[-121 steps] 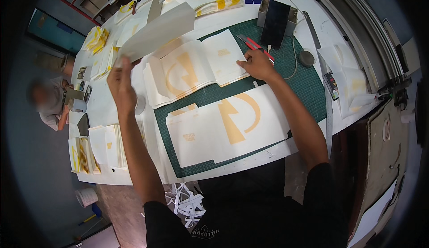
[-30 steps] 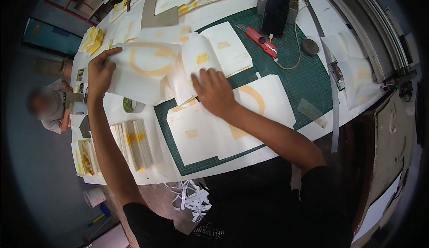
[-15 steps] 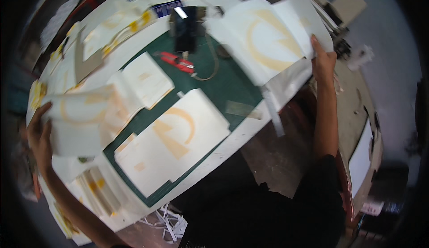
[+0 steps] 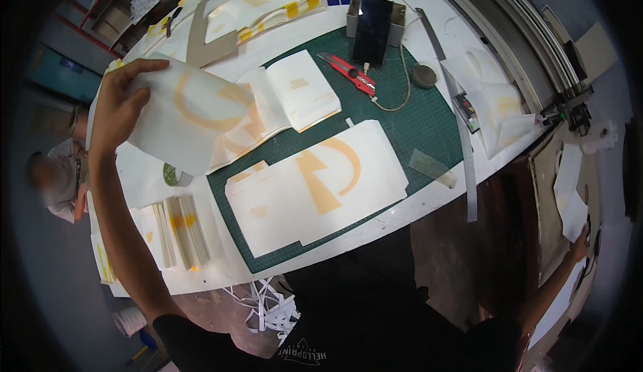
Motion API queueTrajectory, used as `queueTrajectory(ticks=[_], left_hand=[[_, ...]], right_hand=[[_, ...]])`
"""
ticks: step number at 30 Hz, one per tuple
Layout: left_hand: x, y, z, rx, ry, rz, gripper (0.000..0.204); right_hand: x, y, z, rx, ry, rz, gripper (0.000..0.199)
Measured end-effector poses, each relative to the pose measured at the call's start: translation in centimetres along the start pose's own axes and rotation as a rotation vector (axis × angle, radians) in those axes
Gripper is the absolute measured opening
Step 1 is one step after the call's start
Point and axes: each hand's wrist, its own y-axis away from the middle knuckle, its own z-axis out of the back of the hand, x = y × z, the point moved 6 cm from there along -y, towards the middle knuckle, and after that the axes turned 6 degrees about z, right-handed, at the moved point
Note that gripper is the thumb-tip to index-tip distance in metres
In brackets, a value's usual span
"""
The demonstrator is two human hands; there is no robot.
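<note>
My left hand (image 4: pixel 119 101) grips a translucent sheet (image 4: pixel 194 107) with a pale orange print, lifting its left end above a stack of sheets. The sheet's lower part lies beside a small white printed stack (image 4: pixel 305 91) on the green cutting mat (image 4: pixel 429 127). Far out to the right, my right hand (image 4: pixel 581 241) is closed on a white sheet (image 4: pixel 569 194), seen at a slant beside the table. In front of me on the mat rests a cut, notched sheet (image 4: pixel 281 194) with an orange arc and pointed shape. A red utility knife (image 4: pixel 351 76) lies beyond it.
A phone (image 4: pixel 372 32) leans on a stand, with its cable curling over the mat. A long metal ruler (image 4: pixel 461 121) overhangs the table edge. Paper bundles (image 4: pixel 177 231) and a green tape roll (image 4: pixel 175 175) lie left. A machine rail (image 4: pixel 522 37) stands right; another person (image 4: pixel 63 178) is at left.
My right hand has carried its sheet down and right, away from the table, uncovering the ruler and mat corner. My left hand still holds the translucent sheet, and the view has shifted.
</note>
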Motion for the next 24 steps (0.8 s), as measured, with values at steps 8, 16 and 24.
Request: queueTrajectory(ticks=[8,16,24], left_hand=[[-1.1,1.1,0.3,0.004,-0.063,-0.011,0.05],[-2.6,4.0,0.4,-0.072,-0.275,-0.067,0.046],[1.0,9.8,3.2,-0.135,-0.233,0.044,0.047]], right_hand=[[18.3,13.8,0.7,-0.514,0.433,0.865,0.068],[44.2,59.8,-21.5,0.981,-0.59,1.433,0.049],[49.9,69.1,-34.0,1.157,-0.057,1.399,0.071]])
